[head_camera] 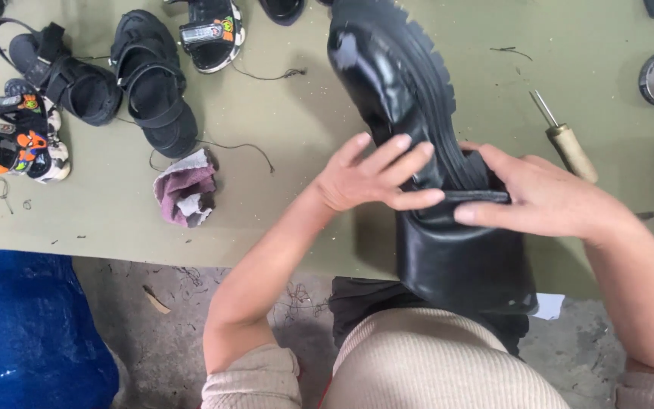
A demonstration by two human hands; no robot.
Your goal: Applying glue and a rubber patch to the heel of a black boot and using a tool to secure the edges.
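A glossy black boot [418, 151] is held on its side over the near edge of the olive-green table [304, 121], its toe pointing away from the person and its ridged sole turned to the right. The shaft hangs past the table edge toward the person's lap. The left hand [369, 178] is laid against the boot at the ankle, fingers spread and flat on the leather, with the fingertips reaching the edge of the sole. The right hand [539, 201] is set against the heel from the other side, its fingers pressed together, the thumb lying along a dark strip at the heel. The boot is thus held between both hands at its middle. An awl with a wooden handle [569, 148] lies just beyond the right hand. A crumpled pink rag [185, 189] lies left of the left hand, and several small black sandals [153, 83] are scattered farther back on the table.
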